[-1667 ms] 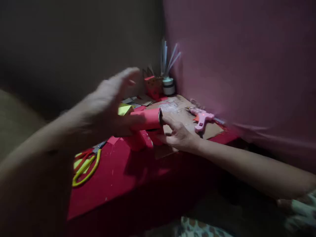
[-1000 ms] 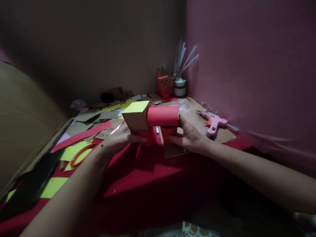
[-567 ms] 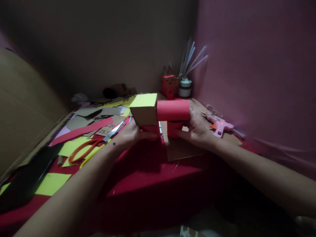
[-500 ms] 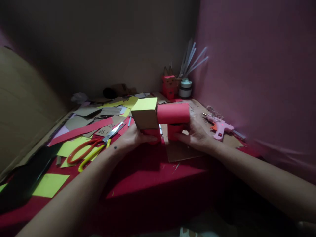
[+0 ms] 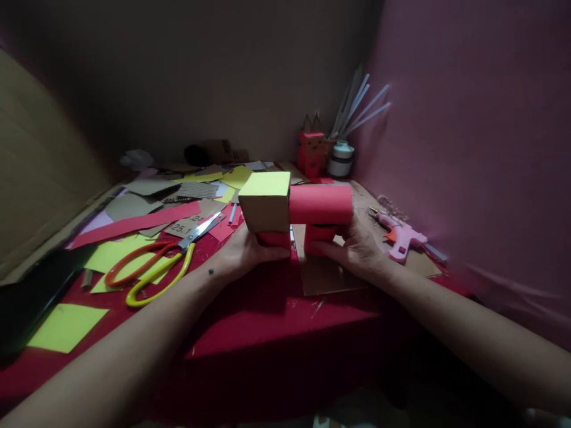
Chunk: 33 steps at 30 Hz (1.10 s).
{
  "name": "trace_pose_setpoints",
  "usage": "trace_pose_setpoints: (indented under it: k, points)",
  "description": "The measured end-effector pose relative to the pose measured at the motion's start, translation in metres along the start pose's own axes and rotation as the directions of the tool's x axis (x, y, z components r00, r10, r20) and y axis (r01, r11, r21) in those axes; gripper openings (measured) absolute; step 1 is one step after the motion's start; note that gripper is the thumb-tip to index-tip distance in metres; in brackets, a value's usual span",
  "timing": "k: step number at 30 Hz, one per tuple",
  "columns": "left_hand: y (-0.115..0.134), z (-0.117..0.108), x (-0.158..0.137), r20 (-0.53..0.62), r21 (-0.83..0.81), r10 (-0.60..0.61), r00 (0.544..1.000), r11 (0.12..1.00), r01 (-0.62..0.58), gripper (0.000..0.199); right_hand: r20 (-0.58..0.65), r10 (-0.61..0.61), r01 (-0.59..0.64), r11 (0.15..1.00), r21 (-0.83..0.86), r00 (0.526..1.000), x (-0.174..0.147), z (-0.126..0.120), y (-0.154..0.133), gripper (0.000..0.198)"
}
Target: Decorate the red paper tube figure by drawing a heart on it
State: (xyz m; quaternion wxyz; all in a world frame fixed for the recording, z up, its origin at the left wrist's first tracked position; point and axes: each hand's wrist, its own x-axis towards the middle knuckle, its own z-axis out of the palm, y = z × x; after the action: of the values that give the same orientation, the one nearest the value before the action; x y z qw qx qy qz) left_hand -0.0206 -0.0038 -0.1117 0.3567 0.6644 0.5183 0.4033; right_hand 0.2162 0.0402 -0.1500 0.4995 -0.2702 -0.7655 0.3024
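My left hand [image 5: 243, 252] is wrapped around a short red paper-covered piece [image 5: 273, 239], its thumb lying across the front. On top of that piece sits a small cardboard box [image 5: 267, 213] with a yellow paper top. My right hand [image 5: 359, 252] grips an upright red cylinder [image 5: 320, 235]. A red paper-covered tube [image 5: 320, 204] lies sideways over this cylinder, its left end against or very close to the box. A flat piece of cardboard [image 5: 332, 279] is under the right-hand part. Whether the pieces are joined, I cannot tell.
Scissors [image 5: 190, 252] with red and yellow handles lie left among paper and cardboard scraps. A pink glue gun [image 5: 407, 239] rests at right. Behind stand a red figure with pointed ears [image 5: 311, 153], a lidded jar [image 5: 341, 159] and white sticks [image 5: 363, 98]. A pink wall [image 5: 482, 148] rises at right.
Both hands keep the same hold on the red pieces. The view has shifted slightly and come a little closer; the pieces stand almost as before.
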Motion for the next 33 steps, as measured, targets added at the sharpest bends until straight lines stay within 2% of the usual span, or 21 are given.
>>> trace_pose_setpoints:
  k: [3, 9, 13, 18, 22, 25, 28, 33]
  points:
    - [-0.0004, 0.0013, -0.0001, -0.044, 0.021, -0.018, 0.999, 1.0, 0.019, 0.05, -0.001, -0.016, 0.016, 0.999, -0.049, 1.0, 0.0008, 0.0001, 0.0005, 0.037]
    - [-0.0019, -0.0023, -0.0001, -0.05, 0.052, -0.017, 0.999, 0.998, 0.02, 0.055, 0.025, -0.078, 0.081, 0.984, -0.156, 0.997, 0.004, -0.0023, -0.0032, 0.031]
    - [-0.0027, -0.0031, -0.0001, -0.041, 0.082, -0.007, 0.999, 0.997, 0.011, 0.049, 0.023, -0.117, 0.119, 0.976, -0.184, 0.993, 0.0058, -0.0041, -0.004, 0.029]
    - [-0.0021, -0.0038, 0.0004, -0.031, 0.094, 0.006, 1.0, 0.996, -0.003, 0.047, 0.078, -0.103, 0.116, 0.973, -0.197, 0.992, 0.0068, -0.0071, -0.0057, 0.028]
    - [-0.0024, -0.0048, 0.0009, -0.031, 0.093, -0.004, 1.0, 0.996, 0.007, 0.044, 0.05, -0.061, 0.068, 0.985, -0.156, 0.997, 0.0053, -0.0057, -0.0046, 0.029]
    - [-0.004, -0.0051, 0.0012, -0.026, 0.097, 0.012, 1.0, 0.995, -0.009, 0.044, 0.038, -0.087, 0.092, 0.976, -0.199, 0.996, 0.0049, -0.005, -0.0042, 0.028]
    - [-0.0062, -0.0049, 0.001, -0.029, 0.094, 0.025, 0.999, 0.995, -0.022, 0.046, 0.051, -0.113, 0.122, 0.964, -0.235, 0.992, 0.0048, -0.0054, -0.004, 0.033]
    - [-0.0079, -0.0053, 0.0009, -0.042, 0.079, 0.035, 0.999, 0.996, -0.031, 0.05, 0.052, -0.099, 0.104, 0.988, -0.11, 0.994, 0.0025, -0.0066, -0.0026, 0.052]
